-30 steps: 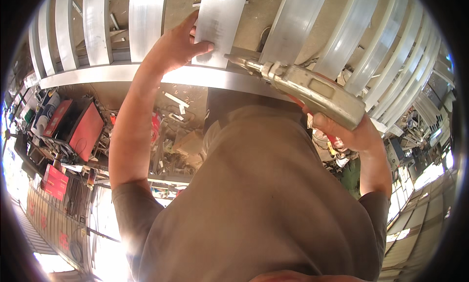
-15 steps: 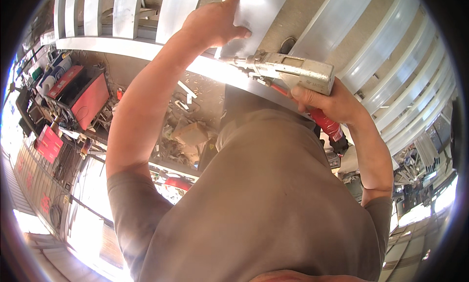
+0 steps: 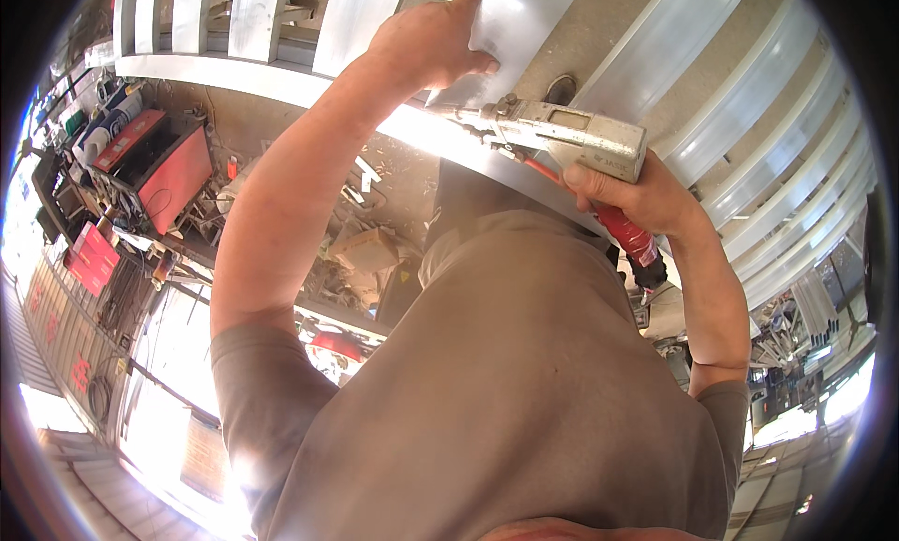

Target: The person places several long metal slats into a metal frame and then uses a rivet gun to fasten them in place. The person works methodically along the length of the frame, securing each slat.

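My left hand (image 3: 433, 46) reaches across a wide silver metal slat (image 3: 524, 26) at the top, thumb spread and one finger stretched toward the upper edge, where the tips are cut off. It looks open and appears to rest on the metal. My right hand (image 3: 629, 192) is closed round the red handle of a pistol-shaped power tool (image 3: 571, 133) with a worn silver body. The tool's narrow tip points left, close to where that slat meets a long metal rail (image 3: 225, 70). Glare hides whether the tip touches.
More parallel slats (image 3: 702, 101) run to the right, with gaps between them. A shoe tip (image 3: 562, 89) shows in one gap. On the left stand a red machine (image 3: 173, 185) and cluttered tools. Offcuts and a cardboard box (image 3: 367, 251) lie on the floor below the rail.
The whole scene has shifted slightly to the right in the view. Both hands and the power tool keep nearly the same place against the slats.
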`<state>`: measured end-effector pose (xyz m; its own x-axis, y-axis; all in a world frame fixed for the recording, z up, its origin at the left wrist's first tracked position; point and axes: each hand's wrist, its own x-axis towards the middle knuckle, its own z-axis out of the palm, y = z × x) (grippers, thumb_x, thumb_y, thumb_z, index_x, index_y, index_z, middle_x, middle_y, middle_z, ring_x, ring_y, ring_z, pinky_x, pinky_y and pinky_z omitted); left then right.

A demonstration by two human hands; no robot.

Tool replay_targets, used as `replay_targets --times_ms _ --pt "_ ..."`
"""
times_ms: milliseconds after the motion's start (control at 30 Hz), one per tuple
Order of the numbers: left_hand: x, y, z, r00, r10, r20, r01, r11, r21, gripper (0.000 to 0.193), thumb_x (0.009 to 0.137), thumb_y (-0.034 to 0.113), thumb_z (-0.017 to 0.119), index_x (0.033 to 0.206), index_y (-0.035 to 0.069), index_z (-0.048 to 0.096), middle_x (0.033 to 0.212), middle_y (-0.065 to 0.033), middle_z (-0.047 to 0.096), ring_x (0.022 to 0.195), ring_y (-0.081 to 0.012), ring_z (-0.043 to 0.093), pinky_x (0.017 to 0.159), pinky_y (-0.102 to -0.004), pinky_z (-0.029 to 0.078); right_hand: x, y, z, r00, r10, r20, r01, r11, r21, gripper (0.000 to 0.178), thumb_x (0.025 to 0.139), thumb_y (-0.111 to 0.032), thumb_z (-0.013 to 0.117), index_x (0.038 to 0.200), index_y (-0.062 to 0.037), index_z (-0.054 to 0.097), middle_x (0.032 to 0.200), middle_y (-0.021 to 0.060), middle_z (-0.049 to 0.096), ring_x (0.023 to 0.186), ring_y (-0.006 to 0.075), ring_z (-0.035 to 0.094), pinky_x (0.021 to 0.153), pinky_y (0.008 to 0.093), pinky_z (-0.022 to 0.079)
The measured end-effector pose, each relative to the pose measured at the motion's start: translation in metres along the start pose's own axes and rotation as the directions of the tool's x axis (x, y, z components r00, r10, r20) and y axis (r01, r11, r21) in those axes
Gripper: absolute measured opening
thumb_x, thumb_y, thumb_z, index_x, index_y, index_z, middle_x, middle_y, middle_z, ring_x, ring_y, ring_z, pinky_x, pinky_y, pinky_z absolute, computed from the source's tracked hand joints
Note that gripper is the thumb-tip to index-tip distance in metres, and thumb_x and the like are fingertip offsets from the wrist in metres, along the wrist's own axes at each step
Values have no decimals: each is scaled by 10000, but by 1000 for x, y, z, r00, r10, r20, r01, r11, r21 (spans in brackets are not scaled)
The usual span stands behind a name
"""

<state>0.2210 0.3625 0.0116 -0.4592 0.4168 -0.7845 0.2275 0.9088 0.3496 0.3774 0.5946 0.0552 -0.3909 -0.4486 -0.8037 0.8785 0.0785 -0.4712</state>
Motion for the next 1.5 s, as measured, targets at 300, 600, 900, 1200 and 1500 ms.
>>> replay_targets --times_ms 300,600,900,1200,1500 --pt "2 -1 1 1000 -7 -21 7 1000 -4 1048 836 410 803 1626 74 201 1066 -270 728 994 -424 716 872 -500 558 7 5 -10 999 42 -25 -42 999 21 570 918 -393 797 1332 -41 626 934 60 697 756 139 654 689 297 531" --pt "6 2 0 998 -47 46 48 999 -22 934 870 429 773 1588 78 290 1113 -252 725 1023 -371 714 886 -470 569 7 2 -8 1000 -22 -5 22 1000 -12 487 927 -391 776 1230 -32 648 905 27 650 744 132 614 640 303 506" --pt "6 1 0 997 -50 54 52 998 -36 822 894 442 751 1539 74 398 1153 -229 724 1048 -330 710 901 -447 575 7 1 -9 1000 -9 12 9 1000 -29 538 933 -430 766 1278 -38 635 1020 49 668 777 141 620 665 311 536" --pt "10 4 -3 989 -60 134 43 991 128 678 920 455 726 1446 60 563 1204 -193 722 1080 -281 702 922 -422 578 3 -1 -10 1000 1 14 0 999 -51 571 921 -451 773 1295 -43 631 1037 48 670 785 144 623 695 317 540" --pt "10 3 0 988 -91 122 87 996 32 617 918 455 726 1361 39 623 1188 -168 731 1077 -271 703 931 -407 568 0 1 -13 1000 0 10 0 999 -46 572 916 -448 776 1283 -33 635 1013 47 672 777 139 619 706 314 534"
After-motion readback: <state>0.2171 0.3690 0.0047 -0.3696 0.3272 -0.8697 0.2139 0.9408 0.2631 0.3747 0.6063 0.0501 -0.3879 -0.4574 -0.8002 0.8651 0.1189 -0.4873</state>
